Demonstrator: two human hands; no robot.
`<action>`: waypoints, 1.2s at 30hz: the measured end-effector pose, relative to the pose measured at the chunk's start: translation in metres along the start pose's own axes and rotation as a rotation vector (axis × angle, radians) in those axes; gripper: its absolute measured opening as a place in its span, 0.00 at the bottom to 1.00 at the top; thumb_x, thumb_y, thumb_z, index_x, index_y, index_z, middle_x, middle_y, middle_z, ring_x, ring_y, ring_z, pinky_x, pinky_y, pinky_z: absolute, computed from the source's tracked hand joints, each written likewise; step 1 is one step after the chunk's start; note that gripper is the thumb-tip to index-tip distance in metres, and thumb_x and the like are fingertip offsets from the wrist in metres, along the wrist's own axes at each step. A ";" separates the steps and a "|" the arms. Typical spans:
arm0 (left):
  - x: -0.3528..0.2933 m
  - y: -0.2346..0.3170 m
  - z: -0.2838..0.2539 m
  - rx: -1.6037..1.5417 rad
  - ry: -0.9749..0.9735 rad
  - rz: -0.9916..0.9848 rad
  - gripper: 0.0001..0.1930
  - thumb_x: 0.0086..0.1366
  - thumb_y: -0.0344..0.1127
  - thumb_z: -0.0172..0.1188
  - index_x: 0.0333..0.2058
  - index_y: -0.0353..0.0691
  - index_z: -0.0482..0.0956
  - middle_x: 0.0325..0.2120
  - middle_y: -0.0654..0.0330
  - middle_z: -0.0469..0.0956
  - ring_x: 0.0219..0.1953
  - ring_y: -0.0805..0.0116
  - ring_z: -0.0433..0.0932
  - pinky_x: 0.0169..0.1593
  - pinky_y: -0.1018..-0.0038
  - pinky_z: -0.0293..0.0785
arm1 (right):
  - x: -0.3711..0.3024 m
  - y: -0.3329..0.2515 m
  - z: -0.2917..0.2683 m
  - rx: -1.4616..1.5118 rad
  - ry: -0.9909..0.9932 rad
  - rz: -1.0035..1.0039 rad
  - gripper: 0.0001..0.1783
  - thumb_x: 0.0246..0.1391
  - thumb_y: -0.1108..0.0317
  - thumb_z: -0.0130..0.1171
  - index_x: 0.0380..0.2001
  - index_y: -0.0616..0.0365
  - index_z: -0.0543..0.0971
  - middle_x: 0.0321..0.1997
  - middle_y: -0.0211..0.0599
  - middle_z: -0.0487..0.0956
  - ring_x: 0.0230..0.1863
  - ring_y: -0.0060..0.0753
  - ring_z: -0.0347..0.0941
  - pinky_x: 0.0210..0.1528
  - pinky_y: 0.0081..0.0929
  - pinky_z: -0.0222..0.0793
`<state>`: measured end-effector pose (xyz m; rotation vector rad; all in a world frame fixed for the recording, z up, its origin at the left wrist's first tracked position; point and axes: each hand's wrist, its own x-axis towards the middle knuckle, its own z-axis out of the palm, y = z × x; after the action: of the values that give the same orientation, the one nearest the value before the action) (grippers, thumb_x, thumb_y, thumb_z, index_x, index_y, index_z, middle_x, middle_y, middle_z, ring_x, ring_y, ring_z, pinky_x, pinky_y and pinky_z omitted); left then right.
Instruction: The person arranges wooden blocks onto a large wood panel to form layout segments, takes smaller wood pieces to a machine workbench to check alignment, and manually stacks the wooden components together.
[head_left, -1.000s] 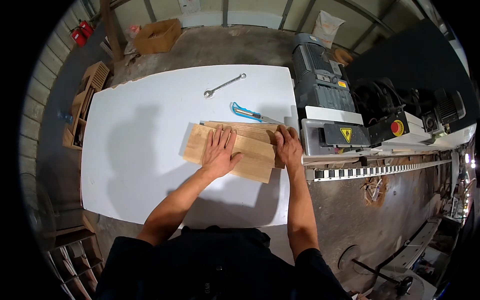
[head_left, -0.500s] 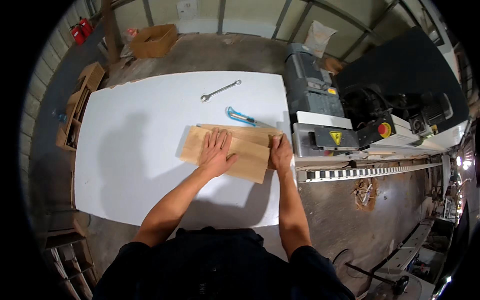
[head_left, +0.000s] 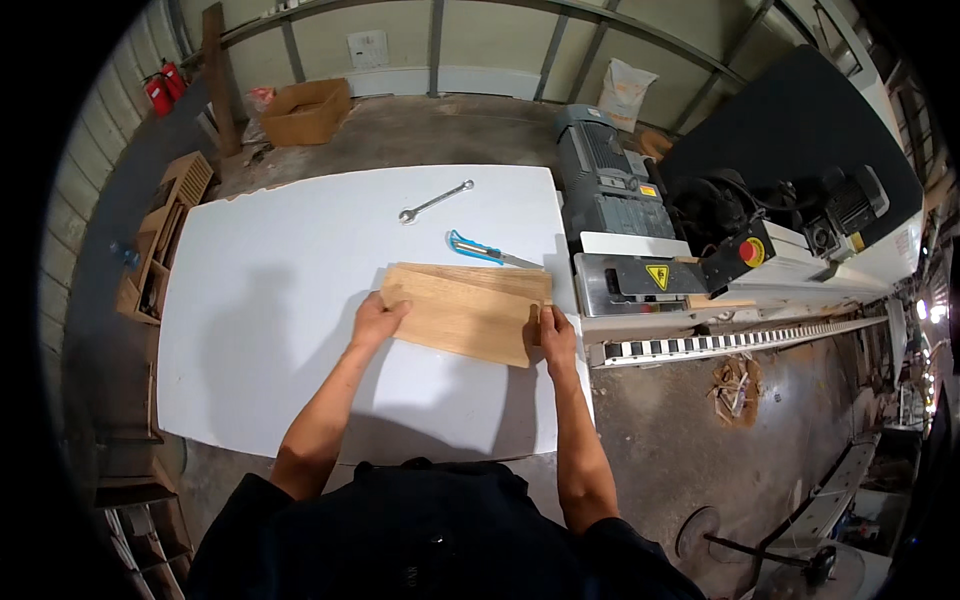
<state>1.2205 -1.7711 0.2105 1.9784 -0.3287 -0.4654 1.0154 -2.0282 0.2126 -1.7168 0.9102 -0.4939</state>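
Observation:
Two thin light-brown wooden boards lie stacked and slightly fanned on the white tabletop. My left hand (head_left: pixel 380 320) is closed on the left end of the upper board (head_left: pixel 460 315), thumb on top. At the right end, my right hand (head_left: pixel 557 335) pinches the lower board (head_left: pixel 520 281), its thumb on the upper face and its other fingers mostly hidden. Most of the lower board is covered by the upper one. Just beyond the boards lies a blue utility knife (head_left: pixel 476 247) with its blade out, pointing right. Farther off rests a silver combination wrench (head_left: pixel 436 202).
A grey-motored machine (head_left: pixel 610 170) with a red stop button (head_left: pixel 750 252) stands against the table's right side. A roller rail (head_left: pixel 700 345) runs rightward from it. Cardboard box (head_left: pixel 305 112) and fire extinguishers (head_left: pixel 158 95) stand at the far left; a wooden crate (head_left: pixel 165 240) stands beside the table.
My left hand has gone from lying flat on the upper board to gripping its left end. The upper board has turned slightly and lies more squarely over the lower one.

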 end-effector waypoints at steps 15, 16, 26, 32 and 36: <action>-0.066 -0.005 0.012 -0.052 -0.039 -0.133 0.26 0.55 0.38 0.63 0.45 0.23 0.69 0.37 0.44 0.78 0.40 0.58 0.79 0.44 0.68 0.74 | -0.061 0.028 -0.020 0.150 -0.097 0.125 0.21 0.57 0.61 0.58 0.49 0.65 0.76 0.37 0.33 0.79 0.37 0.21 0.71 0.42 0.22 0.67; -0.072 -0.010 0.009 -0.050 -0.026 -0.137 0.26 0.55 0.38 0.63 0.45 0.23 0.69 0.37 0.44 0.78 0.40 0.58 0.79 0.44 0.68 0.74 | -0.066 0.028 -0.021 0.231 -0.120 0.142 0.21 0.57 0.62 0.58 0.50 0.65 0.75 0.38 0.34 0.79 0.38 0.22 0.72 0.43 0.22 0.68; -0.098 0.019 -0.003 0.184 0.121 0.040 0.34 0.55 0.38 0.63 0.55 0.25 0.61 0.49 0.41 0.66 0.49 0.53 0.70 0.51 0.65 0.69 | -0.011 0.006 -0.029 0.945 0.119 0.304 0.24 0.54 0.47 0.59 0.40 0.58 0.73 0.34 0.33 0.77 0.34 0.27 0.70 0.42 0.27 0.67; -0.104 0.053 0.012 0.219 0.185 0.307 0.32 0.56 0.35 0.61 0.57 0.31 0.61 0.51 0.45 0.64 0.54 0.51 0.64 0.55 0.63 0.64 | 0.031 -0.010 -0.032 1.408 0.143 0.521 0.23 0.56 0.46 0.55 0.41 0.55 0.72 0.36 0.36 0.76 0.37 0.35 0.70 0.45 0.36 0.67; -0.103 0.074 0.042 0.077 -0.103 0.383 0.29 0.57 0.34 0.62 0.56 0.32 0.63 0.44 0.51 0.71 0.47 0.60 0.70 0.48 0.70 0.70 | 0.037 0.007 -0.038 1.367 0.149 0.507 0.13 0.58 0.58 0.57 0.42 0.53 0.74 0.36 0.33 0.78 0.37 0.35 0.73 0.41 0.38 0.70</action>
<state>1.1081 -1.7932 0.2791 1.9096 -0.7834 -0.3102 1.0088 -2.0808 0.2149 -0.2053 0.7489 -0.6635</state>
